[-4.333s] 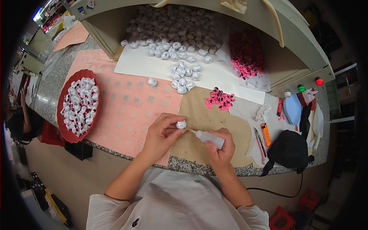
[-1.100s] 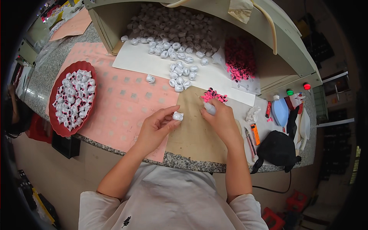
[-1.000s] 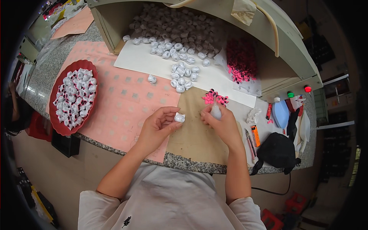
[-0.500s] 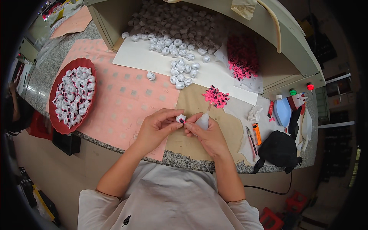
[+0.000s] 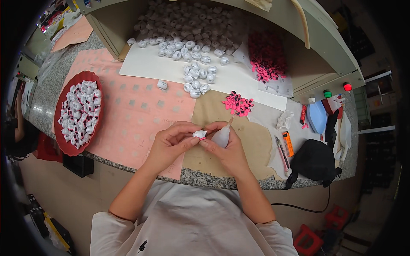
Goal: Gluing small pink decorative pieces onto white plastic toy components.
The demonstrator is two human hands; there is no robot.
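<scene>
Between the thumb and fingers of my left hand [image 5: 173,143] is a small white figurine piece [image 5: 199,134] with a pink edge on its lower side. My right hand [image 5: 224,147] holds a translucent squeeze bottle [image 5: 221,137] in its palm, with the thin nozzle pointing up and away. The right thumb and fingertips also reach the piece from its right side. Just beyond the bottle lies a small heap of pink-and-black flat pieces [image 5: 237,103] on a brown sheet [image 5: 209,115]. Part of the piece is hidden by my fingers.
At the left stands a red scalloped tray [image 5: 57,117] full of white pieces with pink-and-black parts. A metal booth [image 5: 318,55] shelters many white pieces [image 5: 188,25] and a pink pile [image 5: 267,64]. At right lie an orange tube [image 5: 287,144], pens, a blue bottle [image 5: 316,118] and a black pouch [image 5: 313,160].
The white piece has been turned, so its dark-and-pink face no longer shows. My right fingers have moved in closer around it, and the bottle has shifted slightly left.
</scene>
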